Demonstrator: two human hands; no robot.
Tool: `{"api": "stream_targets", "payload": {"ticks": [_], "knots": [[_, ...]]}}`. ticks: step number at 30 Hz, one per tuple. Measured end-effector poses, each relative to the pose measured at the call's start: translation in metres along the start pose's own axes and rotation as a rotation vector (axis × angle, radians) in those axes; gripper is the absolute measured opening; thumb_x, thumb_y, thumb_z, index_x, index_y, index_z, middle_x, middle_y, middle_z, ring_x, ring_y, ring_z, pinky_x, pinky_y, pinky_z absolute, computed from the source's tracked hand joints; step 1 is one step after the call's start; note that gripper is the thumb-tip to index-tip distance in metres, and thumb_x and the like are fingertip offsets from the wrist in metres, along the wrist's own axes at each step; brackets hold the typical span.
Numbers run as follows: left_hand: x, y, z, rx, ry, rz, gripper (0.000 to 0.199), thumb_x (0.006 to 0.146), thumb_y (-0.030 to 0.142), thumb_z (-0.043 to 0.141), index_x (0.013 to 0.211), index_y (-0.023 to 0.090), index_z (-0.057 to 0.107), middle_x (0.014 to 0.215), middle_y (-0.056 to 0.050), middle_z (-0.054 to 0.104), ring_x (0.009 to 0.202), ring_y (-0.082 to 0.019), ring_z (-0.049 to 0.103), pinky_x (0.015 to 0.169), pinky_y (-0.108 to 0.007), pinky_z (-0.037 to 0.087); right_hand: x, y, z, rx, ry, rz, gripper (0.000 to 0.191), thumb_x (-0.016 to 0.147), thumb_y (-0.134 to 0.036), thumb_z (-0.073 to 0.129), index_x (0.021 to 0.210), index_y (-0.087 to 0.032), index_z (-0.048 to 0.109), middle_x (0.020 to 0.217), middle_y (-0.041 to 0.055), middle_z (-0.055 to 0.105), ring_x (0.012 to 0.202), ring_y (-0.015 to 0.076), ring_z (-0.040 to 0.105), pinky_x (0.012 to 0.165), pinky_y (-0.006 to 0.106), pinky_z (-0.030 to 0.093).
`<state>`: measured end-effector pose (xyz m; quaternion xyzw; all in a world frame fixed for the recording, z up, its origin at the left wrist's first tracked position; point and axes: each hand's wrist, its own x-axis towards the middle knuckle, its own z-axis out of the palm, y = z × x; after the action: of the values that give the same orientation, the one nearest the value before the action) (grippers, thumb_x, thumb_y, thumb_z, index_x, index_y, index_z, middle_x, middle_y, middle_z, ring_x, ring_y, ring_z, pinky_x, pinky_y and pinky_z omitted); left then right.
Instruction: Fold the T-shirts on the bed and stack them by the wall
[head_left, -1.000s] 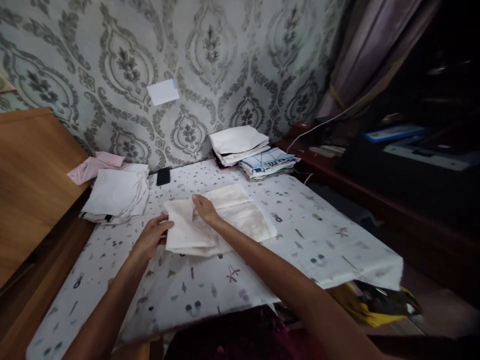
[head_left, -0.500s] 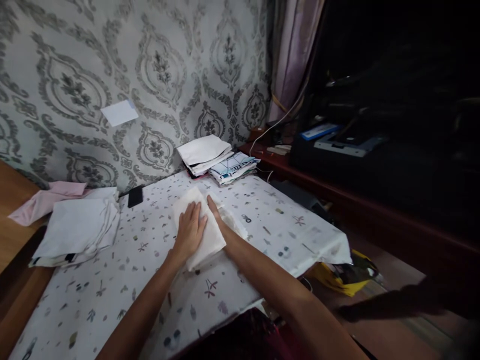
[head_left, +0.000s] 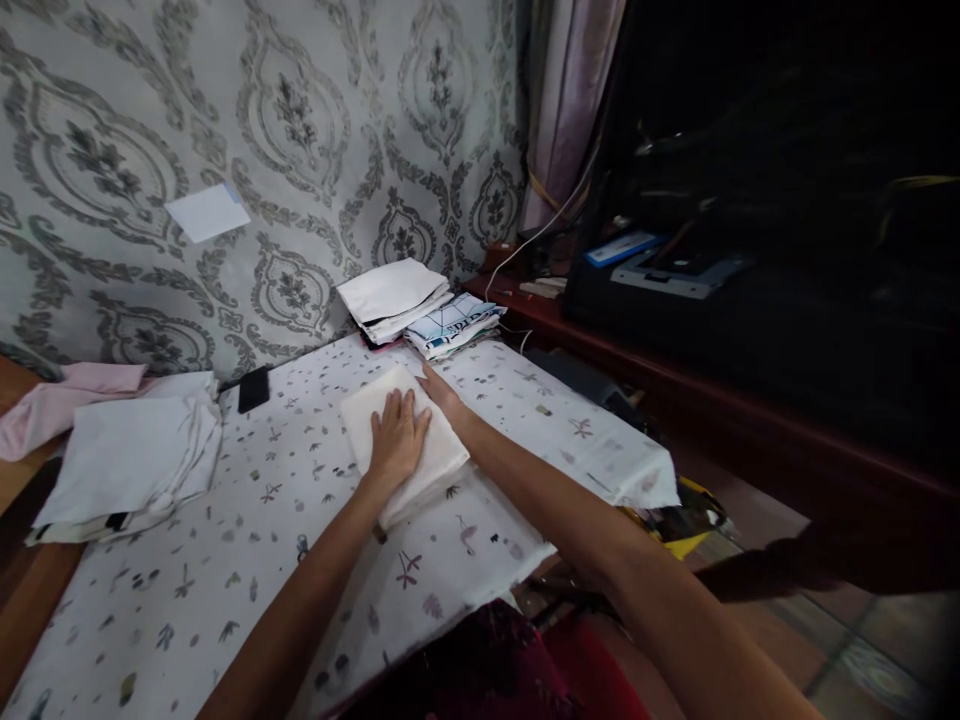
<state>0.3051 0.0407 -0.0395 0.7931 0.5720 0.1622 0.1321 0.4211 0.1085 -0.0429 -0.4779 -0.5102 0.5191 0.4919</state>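
Observation:
A folded white cloth (head_left: 435, 455) lies as a thick pad on the patterned tablecloth in front of me. My left hand (head_left: 397, 435) rests palm down on its top, fingers spread and stretched out. Along the pad's far right edge, my right hand (head_left: 442, 392) stands on its side, touching the cloth. One stretched digit shows there, while the rest of its fingers are hidden from view.
White folded cloths (head_left: 135, 455) and a pink cloth (head_left: 82, 395) lie at the left. A black phone (head_left: 253, 390) sits near the wall. Behind the pad are a white stack (head_left: 394, 295) and a printed folded cloth (head_left: 454, 322). A dark red cabinet (head_left: 675, 400) flanks the right side.
The loose flap at the pad's right has been folded in, and the pad looks neater. My left hand has shifted slightly right over it. The camera view has turned a little rightward.

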Motion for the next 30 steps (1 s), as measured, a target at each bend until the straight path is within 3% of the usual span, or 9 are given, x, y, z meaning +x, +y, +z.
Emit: {"api": "stream_targets", "payload": {"ticks": [3, 7, 11, 14, 16, 19, 24, 28, 30], "knots": [[0.000, 0.000, 0.008, 0.042, 0.004, -0.021, 0.062, 0.102, 0.051, 0.025, 0.154, 0.017, 0.032, 0.164, -0.019, 0.024, 0.154, -0.030, 0.016, 0.121, -0.058, 0.015, -0.004, -0.003, -0.006, 0.221, -0.104, 0.163, 0.072, 0.103, -0.045, 0.006, 0.123, -0.010, 0.065, 0.106, 0.0164, 0.075, 0.100, 0.0287, 0.071, 0.095, 0.047, 0.052], [0.000, 0.003, 0.014, 0.117, 0.004, -0.015, 0.065, 0.102, 0.050, 0.024, 0.155, 0.012, 0.030, 0.164, -0.022, 0.024, 0.154, -0.032, 0.017, 0.120, -0.061, 0.014, -0.004, -0.004, -0.012, 0.354, -0.046, 0.225, 0.065, 0.104, -0.048, 0.014, 0.132, -0.010, 0.058, 0.116, 0.0165, 0.072, 0.106, 0.0251, 0.069, 0.098, 0.042, 0.051], [-0.001, 0.005, 0.018, 0.161, 0.008, -0.018, 0.066, 0.102, 0.050, 0.024, 0.154, 0.010, 0.031, 0.163, -0.023, 0.024, 0.153, -0.033, 0.017, 0.120, -0.061, 0.013, 0.001, -0.005, -0.013, 0.058, 0.058, 0.080, 0.052, 0.103, -0.045, 0.029, 0.130, -0.013, 0.061, 0.120, 0.0144, 0.071, 0.112, 0.0230, 0.066, 0.102, 0.041, 0.048], [-0.001, 0.005, 0.019, 0.168, 0.012, -0.015, 0.066, 0.102, 0.050, 0.024, 0.154, 0.010, 0.032, 0.162, -0.023, 0.027, 0.153, -0.034, 0.017, 0.121, -0.061, 0.013, -0.006, -0.007, -0.007, -0.160, 0.130, -0.056, 0.039, 0.095, -0.040, 0.050, 0.123, -0.018, 0.067, 0.130, 0.0110, 0.067, 0.125, 0.0246, 0.058, 0.112, 0.044, 0.039], [-0.001, 0.005, 0.018, 0.169, -0.001, -0.001, 0.063, 0.102, 0.046, 0.027, 0.156, 0.013, 0.030, 0.163, -0.019, 0.026, 0.153, -0.035, 0.017, 0.120, -0.062, 0.014, -0.019, -0.007, 0.001, -0.275, 0.091, -0.137, 0.038, 0.092, -0.039, 0.056, 0.123, -0.019, 0.068, 0.139, 0.0098, 0.062, 0.134, 0.0254, 0.050, 0.118, 0.043, 0.032], [-0.002, -0.001, 0.014, 0.182, -0.056, 0.045, 0.065, 0.099, 0.039, 0.037, 0.159, 0.018, 0.024, 0.166, -0.014, 0.022, 0.153, -0.034, 0.018, 0.122, -0.060, 0.013, -0.042, -0.004, 0.014, -0.556, -0.032, -0.258, 0.049, 0.097, -0.044, 0.047, 0.134, -0.016, 0.062, 0.149, 0.0131, 0.052, 0.144, 0.0256, 0.040, 0.122, 0.041, 0.025], [0.000, -0.032, 0.004, 0.225, -0.068, 0.101, 0.059, 0.100, 0.033, 0.035, 0.157, 0.021, 0.030, 0.163, -0.012, 0.031, 0.152, -0.029, 0.022, 0.123, -0.058, 0.012, -0.056, 0.009, 0.020, -0.774, -0.128, -0.205, 0.059, 0.103, -0.046, 0.027, 0.145, -0.010, 0.051, 0.155, 0.0155, 0.044, 0.150, 0.0245, 0.029, 0.124, 0.043, 0.019], [0.014, -0.073, -0.008, 0.185, 0.048, -0.050, 0.051, 0.101, 0.035, 0.031, 0.150, 0.021, 0.040, 0.161, -0.015, 0.036, 0.150, -0.030, 0.026, 0.119, -0.062, 0.016, -0.052, 0.012, 0.016, -0.913, -0.196, -0.182, 0.063, 0.102, -0.045, 0.032, 0.152, -0.007, 0.040, 0.161, 0.0171, 0.033, 0.152, 0.0262, 0.022, 0.124, 0.044, 0.019], [0.025, -0.095, -0.016, 0.115, 0.110, -0.099, 0.048, 0.100, 0.036, 0.037, 0.143, 0.018, 0.047, 0.154, -0.018, 0.045, 0.144, -0.031, 0.036, 0.116, -0.059, 0.025, -0.052, 0.008, 0.014, -0.994, -0.243, -0.173, 0.064, 0.101, -0.044, 0.034, 0.154, -0.006, 0.035, 0.162, 0.0184, 0.028, 0.153, 0.0270, 0.019, 0.124, 0.044, 0.018]]}}
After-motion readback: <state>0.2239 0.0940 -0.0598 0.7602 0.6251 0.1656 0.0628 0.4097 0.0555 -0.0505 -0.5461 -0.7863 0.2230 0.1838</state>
